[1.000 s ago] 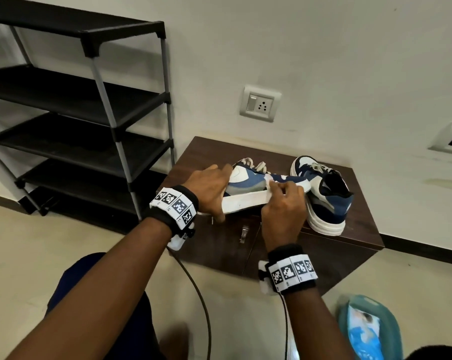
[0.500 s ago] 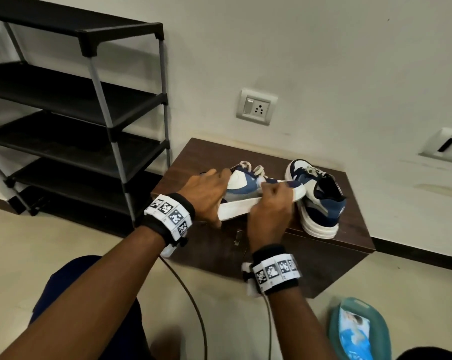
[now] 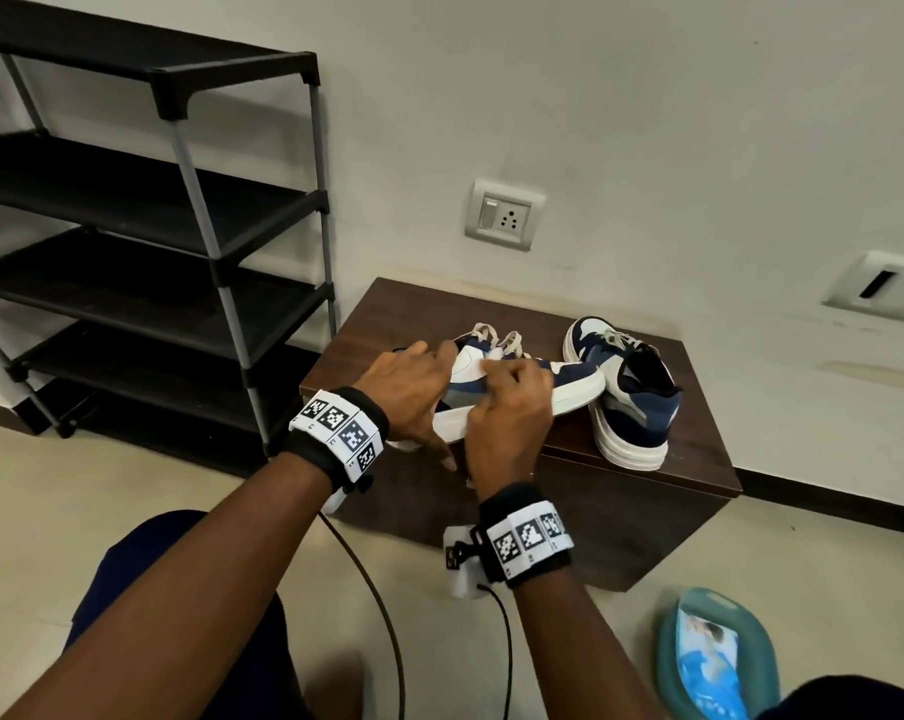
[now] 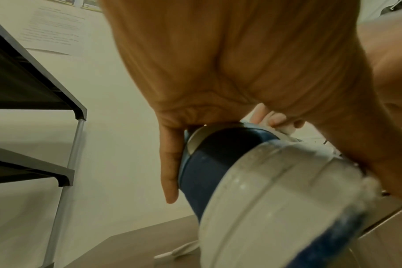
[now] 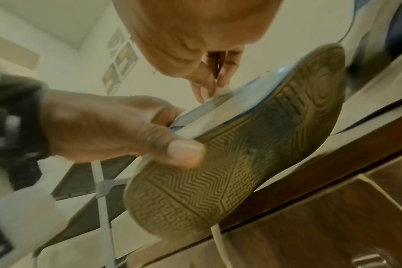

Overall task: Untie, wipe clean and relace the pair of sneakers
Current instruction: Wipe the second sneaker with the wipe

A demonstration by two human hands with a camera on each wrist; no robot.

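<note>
L hand [image 3: 413, 387], sneaker [image 3: 569, 387], maybe wipe

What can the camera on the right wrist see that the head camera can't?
Only the right wrist view shows the bumpy tread under the held sneaker and the left hand's thumb pressed on the sole. Only the head view shows the second sneaker standing on the brown cabinet, and the wipes packet on the floor. Both show the right hand pinching a small white wipe against the shoe's side.
</note>
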